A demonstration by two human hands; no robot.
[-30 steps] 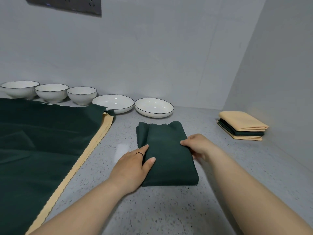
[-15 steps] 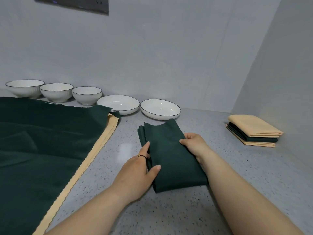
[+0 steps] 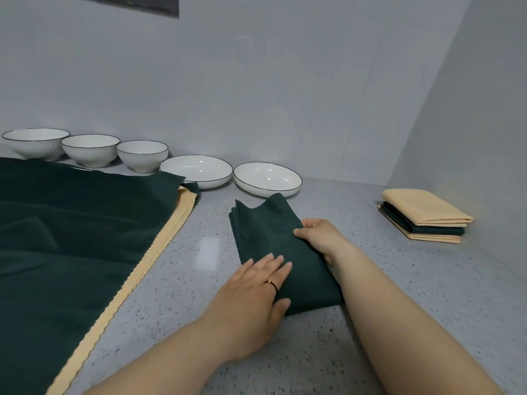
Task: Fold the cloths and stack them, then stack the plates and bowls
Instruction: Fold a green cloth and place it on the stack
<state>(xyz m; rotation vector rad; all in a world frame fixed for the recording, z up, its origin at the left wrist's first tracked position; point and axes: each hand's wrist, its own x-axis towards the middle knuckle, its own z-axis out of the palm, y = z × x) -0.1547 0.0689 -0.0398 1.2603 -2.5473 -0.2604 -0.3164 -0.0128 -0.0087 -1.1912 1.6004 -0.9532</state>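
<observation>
Speckled tabletop [image 3: 370,323]: left grip [image 3: 253,297] pressing folded green cloth [image 3: 273,232], fingers straight; right grip [image 3: 319,238] pinching its edge. Folding seemingly finishing; next move calling for carrying onto corner stack [image 3: 425,215].

no text, label, brand, number or sign can be read on the folded green cloth [image 3: 273,240], the cloth stack [image 3: 425,215], the bowls [image 3: 90,151], the plates [image 3: 268,178] or the dark wall panel [image 3: 119,2] at the top edge.

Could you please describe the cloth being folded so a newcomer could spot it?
On the grey counter, between the spread cloth and the folded stack, lies a dark green folded cloth. Only it has the left hand and right hand on it.
</observation>
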